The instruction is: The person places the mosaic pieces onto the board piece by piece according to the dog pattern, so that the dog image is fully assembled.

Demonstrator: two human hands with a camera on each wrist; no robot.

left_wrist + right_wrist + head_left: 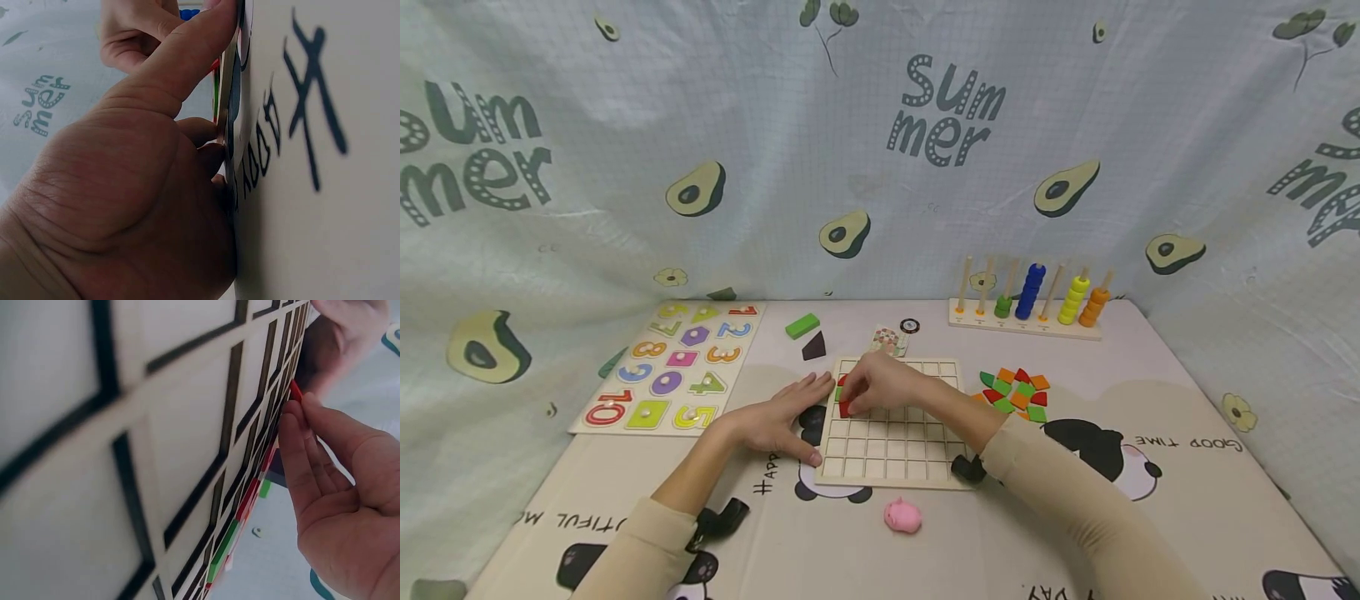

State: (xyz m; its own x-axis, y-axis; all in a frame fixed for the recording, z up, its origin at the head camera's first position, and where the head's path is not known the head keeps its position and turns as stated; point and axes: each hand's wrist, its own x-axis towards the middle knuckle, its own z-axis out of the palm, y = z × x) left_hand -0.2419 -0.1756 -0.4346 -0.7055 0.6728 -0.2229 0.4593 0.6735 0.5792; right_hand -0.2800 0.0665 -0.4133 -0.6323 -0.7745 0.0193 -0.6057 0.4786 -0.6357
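My right hand (886, 384) pinches a small red tile (295, 390) between thumb and fingers, at the left side of a wooden grid board (895, 472). In the right wrist view the tile is tilted, one edge at the board. A green tile (223, 551) and other red pieces lie in the board's cells, partly hidden by my right hand in the head view. My left hand (772, 421) rests at the board's left edge with fingers spread and straight, the thumb near the lower left corner.
Loose red, green and orange tiles (1021, 393) lie right of the board. A number puzzle (651, 414) is at left, a peg stacker (1026, 328) at back right. A green block (802, 326), dark block (814, 346), patterned card (889, 340), round disc (910, 326) and pink pig (902, 516) surround the board.
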